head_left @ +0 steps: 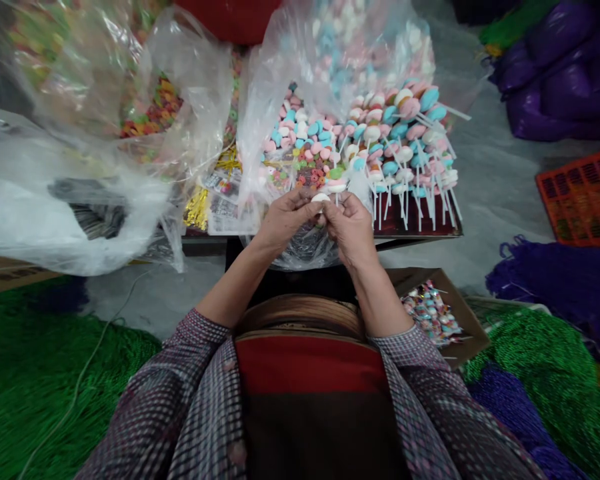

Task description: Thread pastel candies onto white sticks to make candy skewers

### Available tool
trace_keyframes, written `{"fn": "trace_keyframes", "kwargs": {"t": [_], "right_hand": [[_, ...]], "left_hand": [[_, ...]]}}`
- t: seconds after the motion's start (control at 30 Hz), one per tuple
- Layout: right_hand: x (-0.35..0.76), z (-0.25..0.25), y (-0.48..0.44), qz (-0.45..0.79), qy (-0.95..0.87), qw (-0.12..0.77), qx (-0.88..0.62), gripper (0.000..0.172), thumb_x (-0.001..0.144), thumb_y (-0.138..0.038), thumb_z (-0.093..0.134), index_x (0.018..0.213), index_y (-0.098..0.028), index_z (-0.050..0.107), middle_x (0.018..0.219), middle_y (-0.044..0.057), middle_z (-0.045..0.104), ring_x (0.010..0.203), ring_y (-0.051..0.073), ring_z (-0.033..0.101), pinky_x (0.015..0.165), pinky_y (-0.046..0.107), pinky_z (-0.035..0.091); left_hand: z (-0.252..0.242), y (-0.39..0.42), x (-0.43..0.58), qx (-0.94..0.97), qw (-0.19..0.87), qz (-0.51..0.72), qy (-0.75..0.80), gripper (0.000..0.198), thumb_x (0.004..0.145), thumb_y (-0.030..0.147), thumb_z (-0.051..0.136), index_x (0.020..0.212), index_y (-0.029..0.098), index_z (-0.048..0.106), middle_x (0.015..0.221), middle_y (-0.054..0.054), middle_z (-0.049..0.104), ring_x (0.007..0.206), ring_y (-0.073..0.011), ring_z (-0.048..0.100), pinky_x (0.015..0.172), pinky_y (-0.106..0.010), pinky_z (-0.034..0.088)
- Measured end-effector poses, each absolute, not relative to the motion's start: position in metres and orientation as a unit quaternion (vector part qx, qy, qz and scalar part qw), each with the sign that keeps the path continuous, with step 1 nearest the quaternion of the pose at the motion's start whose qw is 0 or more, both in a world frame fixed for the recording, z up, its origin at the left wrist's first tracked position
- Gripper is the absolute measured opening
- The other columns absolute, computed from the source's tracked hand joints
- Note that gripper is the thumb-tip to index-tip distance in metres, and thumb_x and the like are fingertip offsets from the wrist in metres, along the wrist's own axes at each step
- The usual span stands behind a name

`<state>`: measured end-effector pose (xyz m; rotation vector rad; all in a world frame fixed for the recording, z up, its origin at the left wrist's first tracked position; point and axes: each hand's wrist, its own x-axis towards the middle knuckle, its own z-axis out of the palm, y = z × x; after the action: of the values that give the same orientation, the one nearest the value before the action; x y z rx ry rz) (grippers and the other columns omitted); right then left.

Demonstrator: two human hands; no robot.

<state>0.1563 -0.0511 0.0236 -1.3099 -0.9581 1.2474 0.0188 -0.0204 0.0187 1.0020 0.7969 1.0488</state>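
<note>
Head view: Dark print on the cardboard box point(15, 275), left of the grip, is not legible; print on the packets point(225, 190), nearer on the same side, is too small to read. The white candy point(321, 198) appears smooth and rounded. It sits between the fingertips of the left hand point(291, 209) and right hand point(350, 217), both closed in a pinch. A candy stick point(336, 183), green above pink and white, stands just beyond the right fingertips; whether they also grip it cannot be determined. Assembled sticks point(413, 133) lie to the right.
</note>
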Motion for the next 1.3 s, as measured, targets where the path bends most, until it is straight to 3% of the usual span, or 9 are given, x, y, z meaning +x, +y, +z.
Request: {"fn": "trace_keyframes", "kwargs": {"t": [0.17,0.4,0.57,0.73,0.87,0.97,1.1,1.2,1.3], "right_hand": [[0.166,0.035,-0.074,0.527,-0.417,0.524,-0.523,0.05,0.088,-0.073,0.069,0.1,-0.025,0.068,0.064,-0.006,0.061,0.042,0.006,0.035,0.042,0.024,0.025],[0.171,0.035,-0.108,0.517,-0.5,0.412,-0.56,0.059,0.09,-0.079,0.062,0.087,-0.021,0.074,0.049,-0.006,0.055,0.04,0.009,0.039,0.042,0.024,0.029],[0.171,0.03,-0.104,0.463,-0.528,0.406,-0.584,0.056,0.094,-0.075,0.059,0.085,-0.022,0.074,0.048,-0.004,0.054,0.047,0.012,0.045,0.047,0.024,0.031],[0.171,0.031,-0.103,0.45,-0.544,0.397,-0.586,0.05,0.096,-0.069,0.057,0.082,-0.023,0.072,0.047,-0.004,0.052,0.047,0.014,0.046,0.051,0.026,0.034],[0.169,0.033,-0.104,0.403,-0.577,0.377,-0.602,0.044,0.1,-0.056,0.054,0.073,-0.023,0.066,0.047,-0.004,0.052,0.048,0.013,0.047,0.056,0.028,0.038],[0.169,0.035,-0.103,0.373,-0.597,0.355,-0.616,0.042,0.099,-0.049,0.055,0.068,-0.022,0.061,0.048,-0.003,0.052,0.05,0.013,0.047,0.059,0.028,0.038],[0.166,0.04,-0.106,0.436,-0.554,0.359,-0.612,0.044,0.099,-0.057,0.055,0.076,-0.021,0.068,0.045,-0.005,0.05,0.046,0.012,0.043,0.054,0.027,0.035],[0.161,0.043,-0.108,0.507,-0.489,0.385,-0.597,0.051,0.095,-0.068,0.058,0.086,-0.02,0.073,0.043,-0.007,0.048,0.041,0.01,0.037,0.047,0.025,0.028],[0.157,0.046,-0.11,0.553,-0.43,0.405,-0.588,0.053,0.09,-0.071,0.064,0.09,-0.019,0.075,0.043,-0.009,0.047,0.036,0.007,0.03,0.041,0.023,0.021]], "left_hand": [[0.014,-0.01,0.012,0.403,0.653,0.495,0.406,0.024,0.083,0.034,0.088,0.093,0.021,0.071,0.085,0.003,0.075,0.069,-0.0089,0.068,0.071,-0.025,0.058],[0.008,-0.004,0.012,0.336,0.68,0.521,0.392,0.012,0.089,0.02,0.081,0.092,0.021,0.069,0.089,0.003,0.073,0.083,-0.0099,0.073,0.082,-0.026,0.061],[0.01,-0.008,0.015,0.323,0.692,0.509,0.397,0.01,0.096,0.028,0.076,0.097,0.021,0.068,0.095,0.0,0.076,0.091,-0.0131,0.077,0.087,-0.029,0.063],[0.007,-0.009,0.012,0.358,0.658,0.521,0.409,0.014,0.097,0.034,0.075,0.1,0.022,0.069,0.095,0.0,0.076,0.087,-0.0114,0.075,0.087,-0.028,0.062],[-0.004,-0.009,0.011,0.434,0.58,0.554,0.41,0.025,0.096,0.047,0.075,0.099,0.023,0.069,0.094,0.001,0.075,0.083,-0.011,0.072,0.081,-0.026,0.06],[-0.012,-0.01,0.008,0.547,0.434,0.569,0.434,0.033,0.097,0.057,0.07,0.103,0.025,0.071,0.093,0.0,0.076,0.08,-0.0114,0.07,0.078,-0.025,0.059],[-0.015,-0.012,0.003,0.68,0.224,0.56,0.416,0.034,0.104,0.055,0.06,0.111,0.025,0.073,0.104,-0.004,0.08,0.097,-0.0153,0.075,0.089,-0.028,0.06],[-0.015,-0.013,0.004,0.694,0.18,0.577,0.391,0.03,0.107,0.05,0.058,0.113,0.025,0.075,0.105,-0.004,0.081,0.099,-0.0147,0.077,0.091,-0.028,0.06],[-0.016,-0.013,0.007,0.668,0.212,0.607,0.374,0.025,0.106,0.045,0.061,0.115,0.027,0.077,0.101,-0.001,0.082,0.092,-0.012,0.077,0.085,-0.025,0.061]]}}
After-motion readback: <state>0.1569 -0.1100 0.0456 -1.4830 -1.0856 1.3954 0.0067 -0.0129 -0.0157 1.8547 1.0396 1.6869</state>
